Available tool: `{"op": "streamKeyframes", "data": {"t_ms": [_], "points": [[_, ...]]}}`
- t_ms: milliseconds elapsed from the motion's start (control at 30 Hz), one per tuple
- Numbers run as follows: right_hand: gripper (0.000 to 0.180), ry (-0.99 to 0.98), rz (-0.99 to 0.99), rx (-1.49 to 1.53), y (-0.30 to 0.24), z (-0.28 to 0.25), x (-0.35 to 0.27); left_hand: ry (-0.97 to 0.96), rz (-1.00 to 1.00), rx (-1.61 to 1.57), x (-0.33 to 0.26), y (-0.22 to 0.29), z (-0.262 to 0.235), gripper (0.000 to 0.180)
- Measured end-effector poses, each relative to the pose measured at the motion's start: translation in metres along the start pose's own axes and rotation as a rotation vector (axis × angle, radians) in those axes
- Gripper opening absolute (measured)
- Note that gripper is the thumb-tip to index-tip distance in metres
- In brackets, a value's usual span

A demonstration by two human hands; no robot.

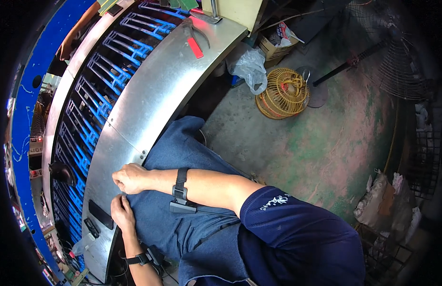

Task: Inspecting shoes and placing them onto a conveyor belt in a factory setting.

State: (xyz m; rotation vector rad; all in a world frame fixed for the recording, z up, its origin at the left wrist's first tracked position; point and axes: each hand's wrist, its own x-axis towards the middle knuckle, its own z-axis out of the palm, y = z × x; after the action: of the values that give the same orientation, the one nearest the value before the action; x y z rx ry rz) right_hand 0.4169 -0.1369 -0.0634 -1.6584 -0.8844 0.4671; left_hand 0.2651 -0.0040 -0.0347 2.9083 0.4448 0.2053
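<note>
My right hand (130, 178) is curled into a fist over the inner edge of the silver metal table rail (140, 90). Just below it, my left hand (122, 212) has its fingers bent together at the same edge. Whatever either hand may hold is hidden by the fingers. Close to my left hand lie a dark flat phone-like slab (100, 214) and a small black object (91, 228). Beneath the hands, a blue denim apron (168, 214) covers my lap.
Blue-and-metal racks (118, 62) run along a conveyor channel beyond the rail. Pliers with a red handle (194, 46) rest at the rail's far end. On the floor stand a yellow wire fan cage (283, 93), a plastic bag (249, 66) and a cardboard box (275, 47).
</note>
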Motion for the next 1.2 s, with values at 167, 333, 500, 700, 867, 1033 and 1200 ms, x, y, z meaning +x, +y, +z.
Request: {"op": "streamKeyframes", "data": {"t_ms": [167, 333, 500, 700, 867, 1033, 1200], "points": [[0.019, -0.024, -0.257, 0.053, -0.007, 0.025, -0.004, 0.009, 0.287, 0.035, -0.002, -0.015, 0.015, 0.030], [0.022, 0.253, -0.266, -0.216, -0.034, 0.117, 0.005, -0.114, 0.014, -0.069, -0.008, -0.032, 0.040, 0.030], [0.021, 0.376, 0.186, -1.120, -0.020, 0.208, 0.017, -0.118, -0.133, -0.188, -0.019, -0.038, 0.038, 0.032], [0.025, 0.145, 0.148, -1.567, -0.046, 0.181, 0.010, -0.140, -0.296, -0.334, -0.035, -0.027, 0.021, 0.034], [0.029, -0.708, -0.444, 0.024, -0.044, 0.051, 0.027, -0.330, -0.363, -0.481, -0.018, 0.027, -0.018, 0.036], [0.034, -0.994, -0.506, 0.525, -0.082, -0.022, 0.021, -0.823, 0.265, -1.057, 0.014, 0.096, -0.083, 0.052], [0.031, -1.003, -0.425, 0.776, -0.097, -0.051, 0.017, -0.870, 0.190, -1.429, 0.018, 0.126, -0.116, 0.066]]}}
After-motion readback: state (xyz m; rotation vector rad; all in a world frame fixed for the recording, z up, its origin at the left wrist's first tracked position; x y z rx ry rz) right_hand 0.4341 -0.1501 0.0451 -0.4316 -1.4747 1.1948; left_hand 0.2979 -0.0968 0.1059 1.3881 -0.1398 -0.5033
